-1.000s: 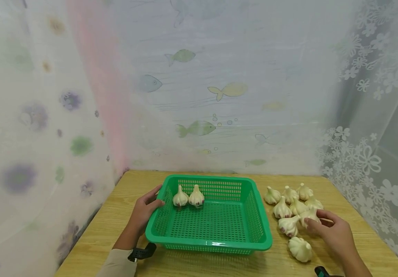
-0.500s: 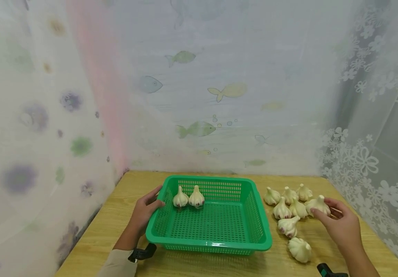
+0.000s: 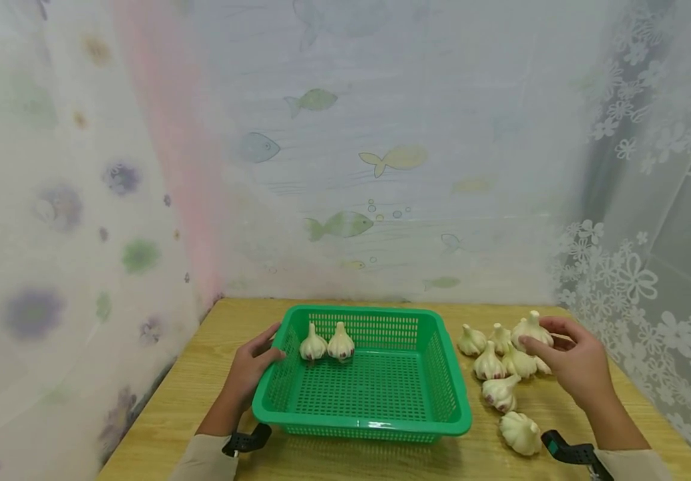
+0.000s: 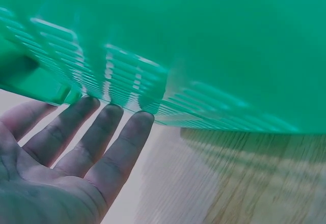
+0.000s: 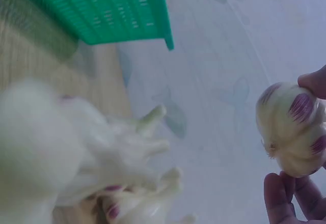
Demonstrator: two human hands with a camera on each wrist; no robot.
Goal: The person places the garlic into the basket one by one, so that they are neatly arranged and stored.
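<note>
My right hand (image 3: 579, 364) pinches a garlic bulb (image 3: 533, 332) between thumb and fingers, above the right-hand pile. In the right wrist view the held garlic bulb (image 5: 288, 127) shows purple streaks and its root end, raised over the other bulbs. My left hand (image 3: 252, 367) holds the left side of a green slotted basket (image 3: 360, 424), thumb over the rim. Its fingertips (image 4: 138, 124) lie against the basket's outer wall in the left wrist view. Two garlic bulbs (image 3: 341, 342) stand side by side in the basket's back left corner, stems up.
Several garlic bulbs (image 3: 489, 364) lie grouped right of the basket, with another bulb (image 3: 520, 433) apart at the front. The wooden table (image 3: 201, 354) meets a patterned curtain (image 3: 471, 260) at the back; more curtain hangs at both sides.
My right hand has lifted one garlic bulb from the pile and moved it up and back, tipping its stem upright. The left hand and basket have stayed in place.
</note>
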